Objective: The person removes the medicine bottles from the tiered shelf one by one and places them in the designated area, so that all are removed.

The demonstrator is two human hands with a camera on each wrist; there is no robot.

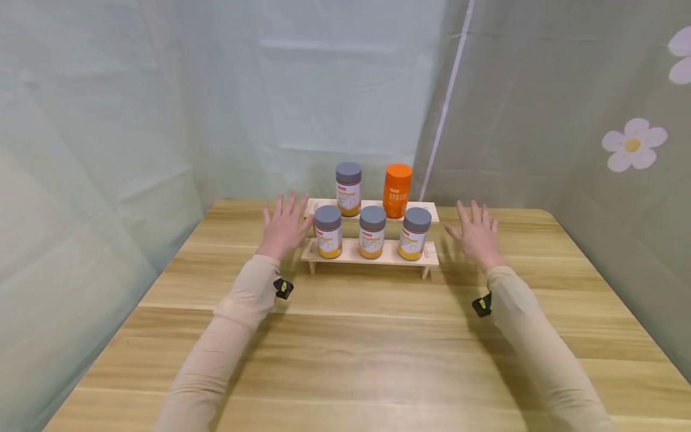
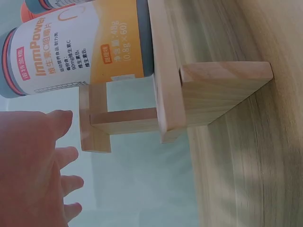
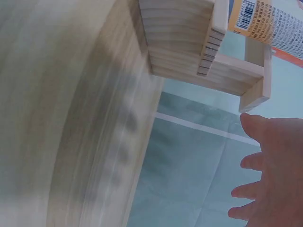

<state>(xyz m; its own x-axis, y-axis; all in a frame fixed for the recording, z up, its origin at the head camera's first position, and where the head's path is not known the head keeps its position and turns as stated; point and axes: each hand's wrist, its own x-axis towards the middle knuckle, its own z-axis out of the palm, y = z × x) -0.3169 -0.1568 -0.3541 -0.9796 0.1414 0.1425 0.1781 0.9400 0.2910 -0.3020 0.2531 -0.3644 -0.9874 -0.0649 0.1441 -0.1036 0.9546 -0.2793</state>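
A two-tier wooden rack (image 1: 372, 253) stands toward the back of the table. Three grey-lidded supplement jars line its lower step, the left one (image 1: 328, 233) nearest my left hand. Behind them on the upper step are another grey-lidded jar (image 1: 348, 191) and an orange jar (image 1: 397, 192). My left hand (image 1: 283, 227), fingers spread, hovers at the rack's left end; in the left wrist view its thumb points toward a jar (image 2: 75, 47) labelled ImmPower. On the other side my right hand (image 1: 477, 235) is spread just right of the rack, holding nothing.
The wood-grain table (image 1: 378, 348) reaches back to a pale cloth backdrop (image 1: 324, 90). Grey-green cloth with flower prints (image 1: 633, 145) hangs at the right. Small black devices (image 1: 283, 288) are strapped at both wrists.
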